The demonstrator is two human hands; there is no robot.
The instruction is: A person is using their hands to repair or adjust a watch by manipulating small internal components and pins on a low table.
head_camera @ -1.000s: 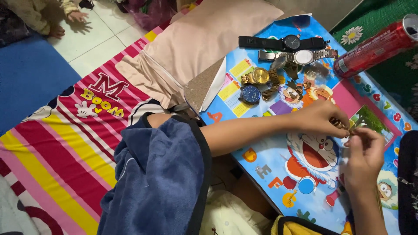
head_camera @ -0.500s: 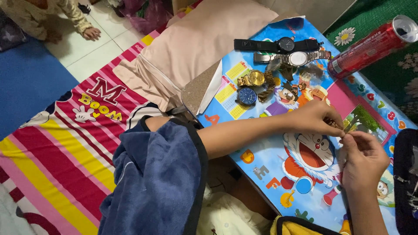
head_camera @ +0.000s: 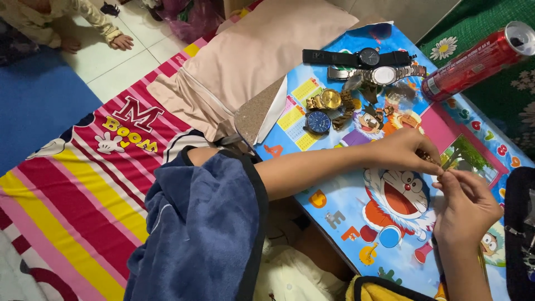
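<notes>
small gold piece (head_camera: 436,160) pinched between both hands, right of centre, too small to identify | left hand (head_camera: 402,151) fingertips closed on it | right hand (head_camera: 467,207) fingertips closed on it | bench (head_camera: 334,200) cartoon-printed | watches (head_camera: 356,83) piled above | red can (head_camera: 473,61) upper right

The single head-worn camera looked steeply down, close over the hands, at a cartoon-printed low table (head_camera: 334,184).

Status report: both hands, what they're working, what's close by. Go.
Left hand and right hand meet fingertip to fingertip, pinching a small item, too small to identify. Over the cartoon table. Pile of watches and red can beyond, apart from hands.
</notes>
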